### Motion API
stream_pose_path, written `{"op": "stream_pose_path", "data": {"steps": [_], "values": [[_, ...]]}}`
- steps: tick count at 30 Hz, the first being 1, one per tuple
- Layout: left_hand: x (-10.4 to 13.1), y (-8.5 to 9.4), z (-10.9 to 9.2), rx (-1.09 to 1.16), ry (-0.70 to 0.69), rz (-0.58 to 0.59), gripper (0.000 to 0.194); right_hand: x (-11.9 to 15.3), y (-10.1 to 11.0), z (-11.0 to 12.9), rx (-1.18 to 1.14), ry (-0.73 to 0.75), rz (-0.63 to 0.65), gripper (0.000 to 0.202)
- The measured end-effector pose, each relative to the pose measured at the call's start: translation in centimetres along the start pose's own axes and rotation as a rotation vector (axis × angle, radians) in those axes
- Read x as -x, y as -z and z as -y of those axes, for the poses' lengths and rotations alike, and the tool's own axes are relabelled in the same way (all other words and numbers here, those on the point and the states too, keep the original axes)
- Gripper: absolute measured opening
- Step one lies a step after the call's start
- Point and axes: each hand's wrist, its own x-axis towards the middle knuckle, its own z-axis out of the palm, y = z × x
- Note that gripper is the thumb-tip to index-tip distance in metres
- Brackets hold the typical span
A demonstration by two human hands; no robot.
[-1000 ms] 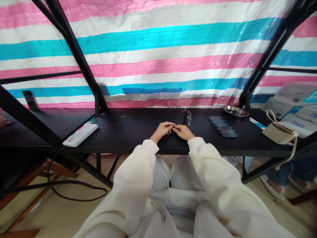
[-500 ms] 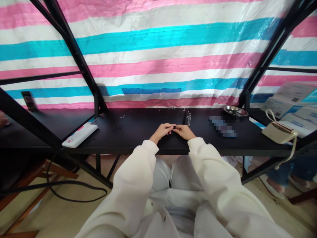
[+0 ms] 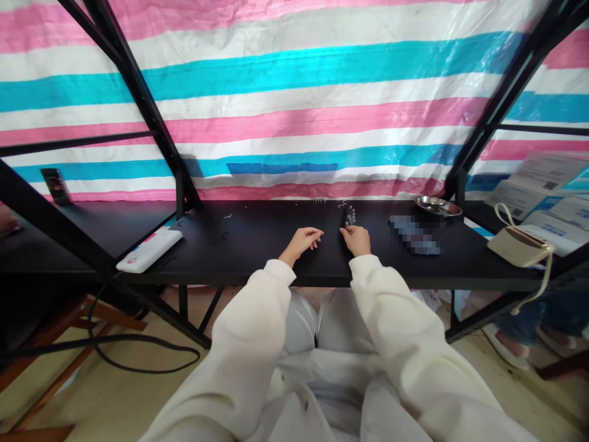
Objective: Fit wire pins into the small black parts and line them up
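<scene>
My left hand (image 3: 302,242) rests over the black table (image 3: 257,245), its fingers curled together; whatever they hold, if anything, is too small to make out. My right hand (image 3: 357,239) is apart from it to the right, thumb and fingers pinched at the near end of a dark strip (image 3: 343,218). What lies between those fingertips is hidden. Just beyond the right hand is a cluster of small clear beads or pieces (image 3: 351,215). Thin white bits (image 3: 319,199) lie at the table's back edge.
A white power bank (image 3: 150,251) with a cable lies at left. To the right are a blurred item (image 3: 415,235), a shiny metal dish (image 3: 438,206), a beige pouch (image 3: 519,246) and white boxes (image 3: 519,197). Black metal posts frame the table. A person's feet show at lower right.
My right hand has moved away from my left hand, rightward to the dark strip and the clear pieces. My left hand has stayed nearly in place; the dark bit between the hands no longer shows.
</scene>
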Motion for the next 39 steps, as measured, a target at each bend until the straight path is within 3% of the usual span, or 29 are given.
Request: {"op": "stream_pose_path", "data": {"steps": [10,27,39], "values": [[0.2,-0.1,-0.4,-0.013,0.008,0.000,0.014,-0.1,0.1,0.4,0.136,-0.054,0.086,0.028],[0.2,-0.1,-0.4,-0.018,0.005,0.010,0.012,0.7,1.6,0.5,0.267,-0.149,0.063,0.034],[0.2,-0.2,-0.5,-0.030,0.015,0.006,0.011,0.9,1.5,0.5,0.281,-0.184,0.074,0.035]]}}
